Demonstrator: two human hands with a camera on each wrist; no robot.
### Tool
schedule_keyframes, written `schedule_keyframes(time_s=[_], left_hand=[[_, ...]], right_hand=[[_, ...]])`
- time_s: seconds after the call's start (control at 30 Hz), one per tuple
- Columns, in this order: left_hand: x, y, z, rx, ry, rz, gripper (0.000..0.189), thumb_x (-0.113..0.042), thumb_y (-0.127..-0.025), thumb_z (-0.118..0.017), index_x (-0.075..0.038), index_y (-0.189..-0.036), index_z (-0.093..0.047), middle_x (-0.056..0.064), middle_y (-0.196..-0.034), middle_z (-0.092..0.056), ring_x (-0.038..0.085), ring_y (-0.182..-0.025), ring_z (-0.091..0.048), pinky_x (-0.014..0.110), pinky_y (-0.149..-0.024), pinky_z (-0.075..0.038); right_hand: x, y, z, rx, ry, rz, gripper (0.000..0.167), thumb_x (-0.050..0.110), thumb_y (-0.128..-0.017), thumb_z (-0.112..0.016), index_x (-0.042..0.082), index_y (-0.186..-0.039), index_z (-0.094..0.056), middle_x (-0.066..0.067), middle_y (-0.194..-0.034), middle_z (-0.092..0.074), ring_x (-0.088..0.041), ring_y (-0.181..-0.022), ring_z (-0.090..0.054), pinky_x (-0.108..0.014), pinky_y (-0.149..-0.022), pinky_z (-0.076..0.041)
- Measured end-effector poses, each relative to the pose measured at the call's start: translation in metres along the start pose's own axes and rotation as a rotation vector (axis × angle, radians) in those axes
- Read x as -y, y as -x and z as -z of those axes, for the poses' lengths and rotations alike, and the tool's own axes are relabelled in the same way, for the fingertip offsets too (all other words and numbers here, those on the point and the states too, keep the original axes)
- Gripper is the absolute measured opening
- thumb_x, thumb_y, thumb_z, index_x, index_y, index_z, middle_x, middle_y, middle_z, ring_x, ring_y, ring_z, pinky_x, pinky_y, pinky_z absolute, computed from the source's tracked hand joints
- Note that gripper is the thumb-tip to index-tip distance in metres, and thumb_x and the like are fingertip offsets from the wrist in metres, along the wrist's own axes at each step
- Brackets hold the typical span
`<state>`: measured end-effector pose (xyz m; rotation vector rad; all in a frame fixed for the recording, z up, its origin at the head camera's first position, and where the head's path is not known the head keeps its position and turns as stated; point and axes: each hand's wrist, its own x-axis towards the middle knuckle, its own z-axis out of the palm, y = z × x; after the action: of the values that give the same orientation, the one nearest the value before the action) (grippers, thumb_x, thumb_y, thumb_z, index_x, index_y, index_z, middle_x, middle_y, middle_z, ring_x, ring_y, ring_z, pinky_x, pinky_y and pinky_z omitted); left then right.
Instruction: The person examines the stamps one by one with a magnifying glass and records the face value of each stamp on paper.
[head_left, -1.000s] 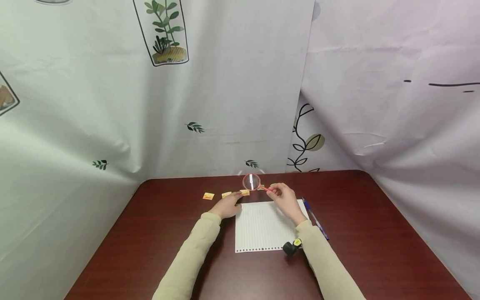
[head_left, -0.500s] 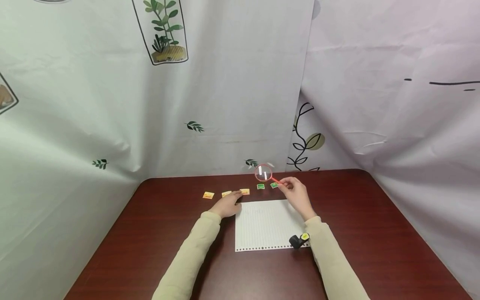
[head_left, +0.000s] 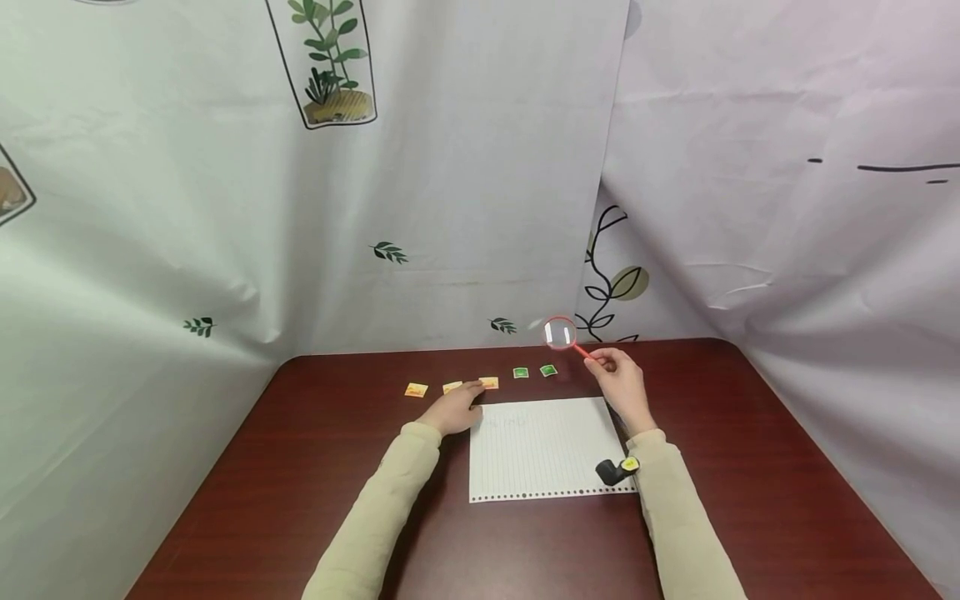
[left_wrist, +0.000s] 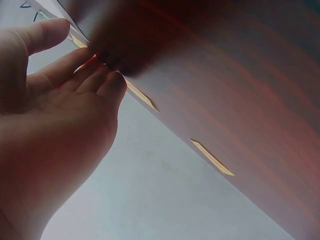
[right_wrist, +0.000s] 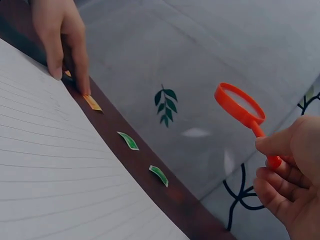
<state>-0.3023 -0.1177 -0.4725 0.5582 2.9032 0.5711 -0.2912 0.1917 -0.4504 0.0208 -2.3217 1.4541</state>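
Magnifying glass [right_wrist: 234, 107] pinched by its handle in right hand [head_left: 621, 385], held up off table [head_left: 247, 500], near two green paper slips [head_left: 521, 373]. Left hand [head_left: 453, 410] not gripping, fingers stretched out, touching orange paper slip [head_left: 490, 383] near lined sheet's [head_left: 543, 454] far-left corner.

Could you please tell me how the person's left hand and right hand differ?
The left hand has extended fingers; the right hand grips the red magnifying glass by its handle. The left hand is down at the table, a fingertip at an orange card; the right hand appears raised. Both emerge from cream sleeves.
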Motion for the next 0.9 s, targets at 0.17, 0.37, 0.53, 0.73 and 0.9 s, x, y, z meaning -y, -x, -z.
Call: schedule_keyframes(time_s=[0.17, 0.37, 0.53, 0.73, 0.9], left_hand=[[0.000, 0.001, 0.002, -0.008, 0.011, -0.012, 0.051, -0.012, -0.099, -0.054, 0.005, -0.147, -0.047, 0.017, -0.156, -0.041, 0.034, -0.142, -0.042, 0.047, -0.112, -0.039], [0.002, 0.002, 0.002, -0.003, -0.004, -0.006, 0.051, -0.013, -0.100, -0.054, 0.003, -0.148, -0.047, 0.017, -0.156, -0.041, 0.034, -0.142, -0.041, 0.046, -0.113, -0.038], [0.002, 0.002, 0.003, -0.011, -0.005, -0.001, 0.050, -0.013, -0.100, -0.055, 0.004, -0.146, -0.049, 0.018, -0.154, -0.043, 0.034, -0.141, -0.042, 0.047, -0.112, -0.038], [-0.001, 0.003, 0.002, -0.008, 0.005, -0.020, 0.049, -0.012, -0.100, -0.054, 0.005, -0.145, -0.049, 0.020, -0.153, -0.044, 0.035, -0.141, -0.043, 0.047, -0.112, -0.038], [-0.003, 0.004, 0.001, -0.011, -0.004, -0.019, 0.048, -0.012, -0.100, -0.054, 0.005, -0.145, -0.050, 0.019, -0.153, -0.045, 0.034, -0.141, -0.043, 0.046, -0.112, -0.039]], right_hand=[[-0.004, -0.003, 0.010, -0.038, 0.003, -0.016, 0.021, 0.016, -0.095, -0.072, -0.002, -0.106, -0.069, -0.013, -0.094, -0.065, -0.015, -0.078, -0.054, -0.017, -0.060, -0.042], [-0.015, -0.007, 0.024, -0.092, -0.029, -0.084, 0.023, 0.016, -0.095, -0.072, -0.003, -0.108, -0.069, -0.011, -0.088, -0.067, -0.009, -0.072, -0.055, -0.015, -0.057, -0.044], [-0.021, -0.009, 0.038, -0.141, -0.079, -0.149, 0.027, 0.017, -0.095, -0.072, -0.005, -0.111, -0.069, -0.006, -0.086, -0.066, -0.006, -0.068, -0.058, -0.013, -0.059, -0.048], [-0.032, -0.006, 0.056, -0.204, -0.052, -0.192, 0.026, 0.016, -0.095, -0.071, -0.004, -0.111, -0.069, -0.004, -0.085, -0.067, 0.000, -0.065, -0.057, -0.012, -0.059, -0.047], [-0.042, -0.001, 0.071, -0.190, 0.054, -0.194, 0.028, 0.018, -0.096, -0.070, -0.005, -0.111, -0.069, -0.007, -0.085, -0.068, 0.003, -0.063, -0.052, -0.014, -0.056, -0.044]])
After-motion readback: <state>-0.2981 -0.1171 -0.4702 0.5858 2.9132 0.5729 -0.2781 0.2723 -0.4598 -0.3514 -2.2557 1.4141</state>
